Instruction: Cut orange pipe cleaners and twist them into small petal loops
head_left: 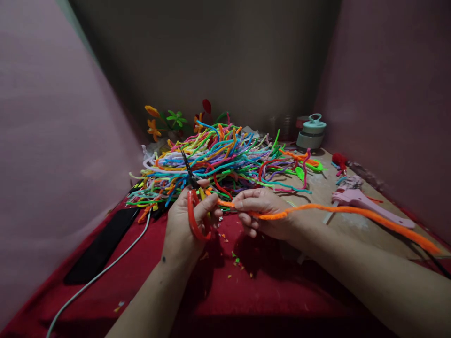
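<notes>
My left hand [192,211] is closed around red-handled scissors [192,213], whose dark blades point up and away toward the back. Its thumb and fingers also pinch one end of an orange pipe cleaner [324,207]. To the right, my right hand [259,209] grips the same pipe cleaner a short way along, thumb against fingers. The long rest of that stem runs out over my right forearm toward the right edge of the view. Just behind both hands lies a big heap of pipe cleaners [225,164] in many colours.
A black phone-like slab [102,246] and a white cable [102,277] lie at left on the red cloth [225,291]. On the board [355,230] at right rests a pink glue gun [369,204]. Behind stand a teal-lidded container [312,133] and fuzzy flowers [153,129].
</notes>
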A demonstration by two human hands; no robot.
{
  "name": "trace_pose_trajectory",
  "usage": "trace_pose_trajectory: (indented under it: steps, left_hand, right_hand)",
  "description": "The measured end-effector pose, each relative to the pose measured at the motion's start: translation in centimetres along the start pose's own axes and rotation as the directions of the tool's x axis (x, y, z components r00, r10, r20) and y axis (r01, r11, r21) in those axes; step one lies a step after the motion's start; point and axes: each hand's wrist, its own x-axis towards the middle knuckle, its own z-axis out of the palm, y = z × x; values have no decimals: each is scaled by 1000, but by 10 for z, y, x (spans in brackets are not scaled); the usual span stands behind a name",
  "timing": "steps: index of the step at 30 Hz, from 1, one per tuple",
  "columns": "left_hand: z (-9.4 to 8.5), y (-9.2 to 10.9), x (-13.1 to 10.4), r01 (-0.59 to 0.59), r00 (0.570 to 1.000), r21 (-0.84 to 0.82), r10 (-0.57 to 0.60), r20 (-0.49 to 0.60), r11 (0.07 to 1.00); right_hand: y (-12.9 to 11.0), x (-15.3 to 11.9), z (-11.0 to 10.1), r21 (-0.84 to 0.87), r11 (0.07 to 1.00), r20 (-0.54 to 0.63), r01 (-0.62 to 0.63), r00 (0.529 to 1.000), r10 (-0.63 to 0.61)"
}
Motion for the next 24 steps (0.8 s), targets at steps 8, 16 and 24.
trace_pose_trajectory:
  steps: [8,16,24]
  left_hand:
    - [1,0,-1,26,1000,-95,-25,16,995]
    - [1,-3,3,-3,999,-260,-11,-53,966]
    - [8,-7,-1,-18,999,-254,24,21,967]
  right_hand:
    - [0,0,-7,117,993,157,-22,988,4]
    - [10,0,2,169,976,55,137,987,-148]
    - [7,-3,14,60,922,-155,381,917,-369]
